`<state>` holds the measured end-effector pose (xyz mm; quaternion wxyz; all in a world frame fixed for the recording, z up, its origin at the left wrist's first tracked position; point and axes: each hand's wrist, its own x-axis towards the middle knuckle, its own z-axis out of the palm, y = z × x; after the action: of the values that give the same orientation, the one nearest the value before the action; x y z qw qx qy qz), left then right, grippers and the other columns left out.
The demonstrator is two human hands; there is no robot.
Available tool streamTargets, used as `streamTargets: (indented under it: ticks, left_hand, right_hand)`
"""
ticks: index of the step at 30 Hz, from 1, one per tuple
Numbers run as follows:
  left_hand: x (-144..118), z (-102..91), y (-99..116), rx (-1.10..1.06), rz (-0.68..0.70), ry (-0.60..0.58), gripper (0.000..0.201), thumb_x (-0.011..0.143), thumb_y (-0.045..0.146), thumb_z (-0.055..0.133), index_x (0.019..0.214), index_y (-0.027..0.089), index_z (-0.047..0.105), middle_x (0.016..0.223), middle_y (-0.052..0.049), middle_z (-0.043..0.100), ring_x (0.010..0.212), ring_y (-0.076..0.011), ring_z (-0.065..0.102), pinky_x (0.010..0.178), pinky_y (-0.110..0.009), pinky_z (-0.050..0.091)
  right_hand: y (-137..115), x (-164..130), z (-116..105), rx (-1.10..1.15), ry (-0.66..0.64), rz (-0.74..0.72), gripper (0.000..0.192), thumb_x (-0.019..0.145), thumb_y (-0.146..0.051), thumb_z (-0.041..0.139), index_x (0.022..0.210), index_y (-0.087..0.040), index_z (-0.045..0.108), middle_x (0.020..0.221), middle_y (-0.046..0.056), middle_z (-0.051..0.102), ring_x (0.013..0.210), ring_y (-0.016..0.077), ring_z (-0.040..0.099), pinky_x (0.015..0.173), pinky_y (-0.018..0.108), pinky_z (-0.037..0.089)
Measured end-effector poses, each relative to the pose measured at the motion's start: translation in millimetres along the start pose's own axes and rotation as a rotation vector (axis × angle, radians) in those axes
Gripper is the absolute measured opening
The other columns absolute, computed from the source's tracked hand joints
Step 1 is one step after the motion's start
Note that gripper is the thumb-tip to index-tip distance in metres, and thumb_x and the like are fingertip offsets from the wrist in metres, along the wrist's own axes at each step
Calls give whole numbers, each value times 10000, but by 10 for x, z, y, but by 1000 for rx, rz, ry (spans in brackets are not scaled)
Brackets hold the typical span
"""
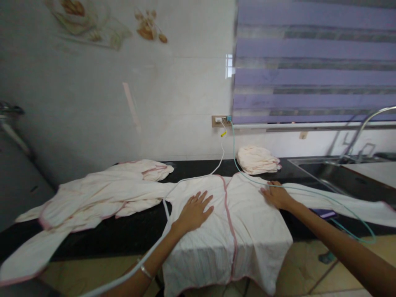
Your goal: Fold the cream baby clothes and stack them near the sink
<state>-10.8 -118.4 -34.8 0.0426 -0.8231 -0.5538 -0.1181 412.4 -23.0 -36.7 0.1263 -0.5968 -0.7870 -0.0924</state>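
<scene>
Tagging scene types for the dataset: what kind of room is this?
Probably a home kitchen or utility room used for laundry. A black countertop runs along a tiled wall to a steel sink with a tap. Both hands, left hand and right hand, press flat on a cream garment.

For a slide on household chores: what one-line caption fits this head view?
Left hand and right hand lie flat on a pink-trimmed white garment spread over a black counter.
</scene>
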Motion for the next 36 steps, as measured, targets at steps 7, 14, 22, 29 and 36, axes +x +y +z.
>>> streamTargets:
  ticks: [7,14,22,29,36]
  left_hand:
    - [49,-199,25,-2,32,-132,635,1045,583,292,1593,281,401,1675,-103,313,1544,-380,278,1201,-631,272]
    - [-99,-173,94,-41,152,-87,601,1054,574,276,1605,350,359,1678,-49,320,1552,-309,286,1234,-558,260]
    - [-167,-98,88,-41,158,-58,557,1057,559,314,1573,374,415,1664,-33,351,1538,-286,325,1231,-525,293]
    - [-181,-224,189,-43,125,-134,612,1049,615,238,1594,370,371,1683,-33,311,1561,-276,271,1238,-533,248]
    - [-292,-180,-432,47,23,70,583,1038,596,314,1519,327,505,1603,-54,465,1500,-290,379,1207,-514,275]
  right_hand:
    - [-337,-692,-157,47,155,-61,696,989,-524,423,1458,-16,502,1501,281,497,1434,396,423,1177,548,368]
    - [-966,-1229,-155,125,101,-143,575,1041,-514,327,1535,-276,500,1579,97,479,1467,324,430,1173,565,378]
    - [-1013,-1254,-250,93,64,-119,574,1041,-501,333,1537,-270,503,1579,107,476,1483,312,413,1167,546,376]
    - [-976,-1237,-216,96,33,-121,594,1052,-523,305,1524,-230,513,1589,120,465,1492,316,392,1190,539,350]
    - [-430,-1076,-20,148,180,-112,553,1053,-433,313,1386,-104,607,1426,209,602,1409,326,489,1203,544,357]
